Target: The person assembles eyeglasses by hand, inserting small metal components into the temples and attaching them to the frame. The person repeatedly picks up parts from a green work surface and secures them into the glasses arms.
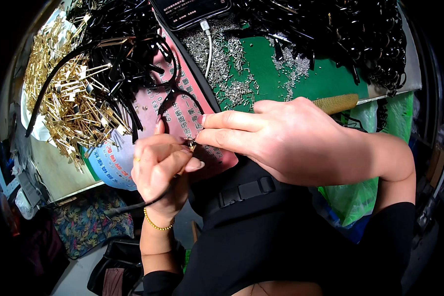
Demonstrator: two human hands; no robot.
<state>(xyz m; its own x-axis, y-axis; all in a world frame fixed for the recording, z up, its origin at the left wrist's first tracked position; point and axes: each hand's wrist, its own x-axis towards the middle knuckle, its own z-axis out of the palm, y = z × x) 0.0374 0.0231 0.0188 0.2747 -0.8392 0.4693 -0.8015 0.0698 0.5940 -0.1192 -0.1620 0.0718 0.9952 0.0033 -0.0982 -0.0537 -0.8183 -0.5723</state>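
Black eyeglass frames are between my two hands, just above the table's near edge. My left hand is closed around one side, and a dark slender temple runs out below its palm. From the right, my right hand reaches over with its fingers pressed together, the tips on the frame near my left fingertips. A small shiny metal bit shows where the fingers meet. My right thumb is hidden. Behind the right hand sticks out a tan textured handle; whether that hand holds it cannot be seen.
A heap of gold metal temple cores lies at left beside piled black frame parts. Small silver pins scatter over a green mat. A phone with a white cable stands behind. More black parts fill the far right.
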